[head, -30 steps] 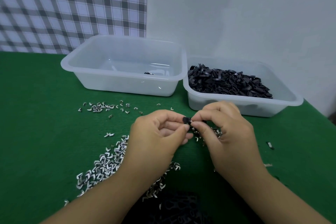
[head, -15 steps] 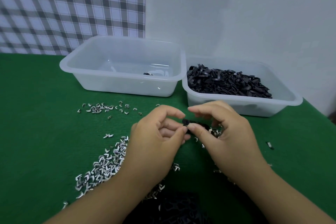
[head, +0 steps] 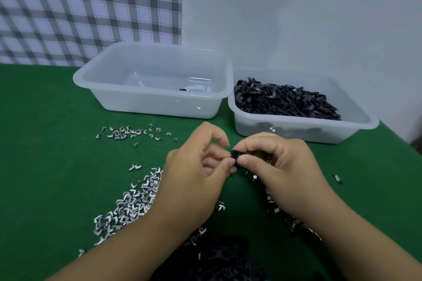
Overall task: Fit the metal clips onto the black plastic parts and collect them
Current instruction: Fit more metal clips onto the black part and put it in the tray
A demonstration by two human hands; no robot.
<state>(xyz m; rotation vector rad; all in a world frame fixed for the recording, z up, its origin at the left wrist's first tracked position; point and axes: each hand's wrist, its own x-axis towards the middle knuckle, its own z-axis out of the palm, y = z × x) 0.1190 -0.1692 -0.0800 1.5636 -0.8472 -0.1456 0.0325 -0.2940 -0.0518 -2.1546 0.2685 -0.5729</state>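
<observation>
The right hand (head: 280,166) pinches a small black plastic part (head: 235,155) between thumb and forefinger. The left hand (head: 196,175), fingers curled, grips the part's other end with thumb and fingertips. Bent silver metal clips (head: 132,205) lie heaped on the green tabletop (head: 45,166) beside and under the left hand. Beyond the right hand, a translucent plastic tub (head: 296,126) holds a heap of black plastic parts (head: 285,102). Beyond the left hand, a matching tub (head: 148,96) holds one dark piece (head: 185,89).

A green mat (head: 45,166) lies below a checked cloth (head: 91,7) and pale wall (head: 319,18).
</observation>
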